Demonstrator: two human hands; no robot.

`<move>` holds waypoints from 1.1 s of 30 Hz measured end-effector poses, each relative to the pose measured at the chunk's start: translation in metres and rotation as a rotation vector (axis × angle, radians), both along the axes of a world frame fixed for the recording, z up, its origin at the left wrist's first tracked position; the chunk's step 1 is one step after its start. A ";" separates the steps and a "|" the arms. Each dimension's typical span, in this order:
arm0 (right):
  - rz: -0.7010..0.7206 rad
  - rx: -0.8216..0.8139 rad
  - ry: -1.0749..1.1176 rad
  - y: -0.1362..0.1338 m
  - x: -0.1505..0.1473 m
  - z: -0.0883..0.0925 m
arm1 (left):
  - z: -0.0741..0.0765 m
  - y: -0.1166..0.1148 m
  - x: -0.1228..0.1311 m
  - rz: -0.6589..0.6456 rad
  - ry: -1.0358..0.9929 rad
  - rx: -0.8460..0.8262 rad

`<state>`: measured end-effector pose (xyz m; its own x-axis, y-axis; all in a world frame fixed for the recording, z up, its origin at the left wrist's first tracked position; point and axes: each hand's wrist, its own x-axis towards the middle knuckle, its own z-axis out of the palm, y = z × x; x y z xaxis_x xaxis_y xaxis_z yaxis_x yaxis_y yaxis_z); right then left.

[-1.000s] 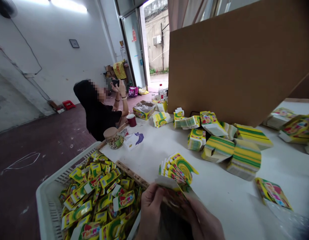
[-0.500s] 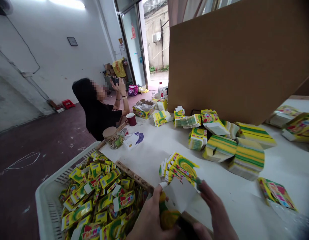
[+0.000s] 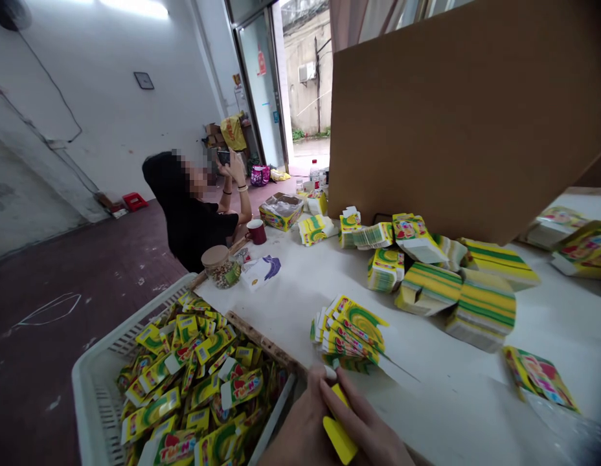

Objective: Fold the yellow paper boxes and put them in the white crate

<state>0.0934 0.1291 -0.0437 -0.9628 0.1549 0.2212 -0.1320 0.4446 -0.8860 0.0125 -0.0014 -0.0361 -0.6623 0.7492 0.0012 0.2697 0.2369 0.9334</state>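
Both my hands are at the bottom edge, close together over the table's near edge. My left hand (image 3: 300, 430) and my right hand (image 3: 366, 427) pinch a small yellow folded carton (image 3: 338, 435) between them, fingers closed on it. Just beyond lies a fanned pile of flat yellow-green carton blanks (image 3: 351, 333) on the white table (image 3: 475, 414). To the left, a white plastic crate (image 3: 94, 395) holds several folded yellow-green cartons (image 3: 193, 388).
Stacks of flat blanks (image 3: 456, 288) lie in front of a big cardboard sheet (image 3: 456, 116). Another person (image 3: 191, 213) sits at the far table end holding a phone. A red mug (image 3: 256, 232), a jar (image 3: 221, 266) and an open box (image 3: 280, 212) stand near them.
The white-backed blank I held open has been folded into a small yellow carton, and my hands have come closer together and lower in the frame.
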 end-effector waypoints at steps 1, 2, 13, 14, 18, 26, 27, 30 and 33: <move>0.015 0.036 -0.016 0.001 0.000 0.000 | 0.003 0.001 0.002 0.064 0.042 -0.012; 0.030 0.055 -0.028 0.003 0.000 -0.001 | 0.006 0.001 0.004 0.125 0.083 -0.039; 0.414 0.078 -0.135 0.029 -0.009 0.007 | 0.038 -0.028 -0.009 0.062 -0.067 -0.165; 0.436 0.057 -0.116 0.032 -0.009 0.014 | 0.038 -0.028 -0.010 0.036 -0.082 -0.159; 0.343 0.069 -0.108 0.033 -0.010 0.017 | 0.039 -0.021 -0.012 0.051 -0.006 -0.198; -0.110 0.098 -0.014 0.032 -0.025 0.001 | 0.055 -0.039 -0.020 0.165 0.073 -0.382; -0.214 0.170 0.021 0.041 -0.031 0.003 | 0.054 -0.051 -0.025 0.192 0.098 -0.458; -0.454 0.401 0.081 0.068 -0.053 -0.004 | 0.045 -0.092 -0.041 0.285 0.177 -0.808; -0.408 0.566 0.040 0.080 -0.071 -0.024 | 0.032 -0.118 -0.047 0.305 0.161 -0.972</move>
<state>0.0228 0.2089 -0.0679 -0.8416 0.3532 0.4087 0.1165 0.8574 -0.5012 -0.0342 -0.1193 -0.0042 -0.8700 0.2744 -0.4096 0.1767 0.9492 0.2605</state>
